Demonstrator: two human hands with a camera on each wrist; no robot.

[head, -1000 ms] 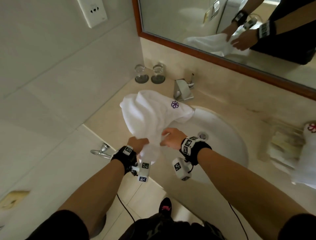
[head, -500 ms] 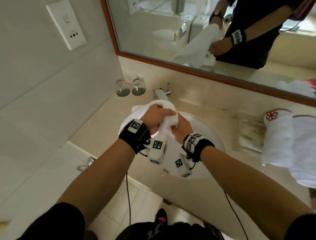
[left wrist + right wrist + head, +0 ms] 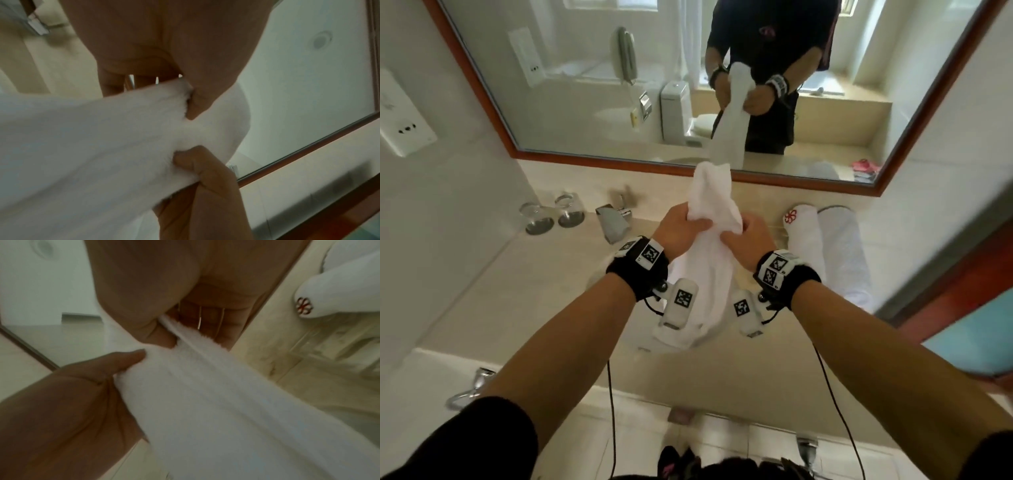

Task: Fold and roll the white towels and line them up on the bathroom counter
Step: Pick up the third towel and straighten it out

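- Up front, both hands raised over the sink (image 3: 599, 274), holding one white towel (image 3: 710, 274) between them above the counter (image 3: 510, 291).
- Left hand (image 3: 681, 233) gripping the towel's left side, thumb (image 3: 197, 104) pressed into the cloth from the front, fingers (image 3: 115, 84) curled behind it.
- Right hand (image 3: 748, 240) gripping the right side, thumb (image 3: 158, 335) and fingers (image 3: 207, 321) pinching a folded edge of terry.
- Hands close together, almost touching, with bunched cloth between.
- Upper end of the towel poking up past the fingers toward the mirror (image 3: 585, 102); longer part hanging down between the wrists, clear of the counter.
- Two rolled towels (image 3: 825, 246) lying side by side on the counter to the right, the nearer one showing a red flower mark on its end.
- Two glasses (image 3: 553, 216) standing upside down at the back left, beside the tap (image 3: 614, 222).
- Wall socket (image 3: 404, 126) on the left wall.
- Black wristbands with tagged white cameras on both wrists.
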